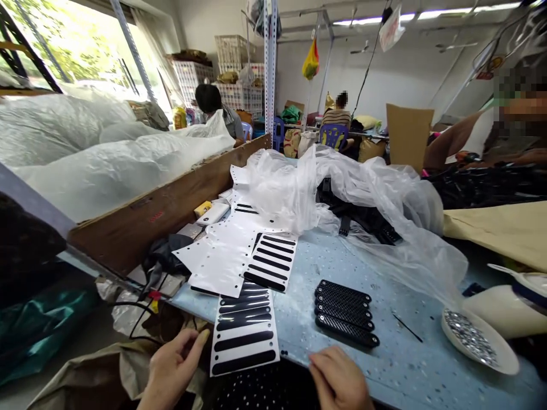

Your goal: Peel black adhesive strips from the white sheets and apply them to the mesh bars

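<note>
Left hand (174, 363) beside striped sheet (245, 335), right hand (342, 377) near black textured bars (345, 314), fingers curled (any pinch unclear)

Light: we see strong daylight from the window (92, 37), upper left, overexposed | Secondary: lit ceiling tubes (444, 12), upper right | Glare: we note pale streaks on the black strips (243, 319) | Shadow: deep, lower left, beside the table (307, 262) | Distortion: edges stretched | Pixelation: two patches, right half
</note>
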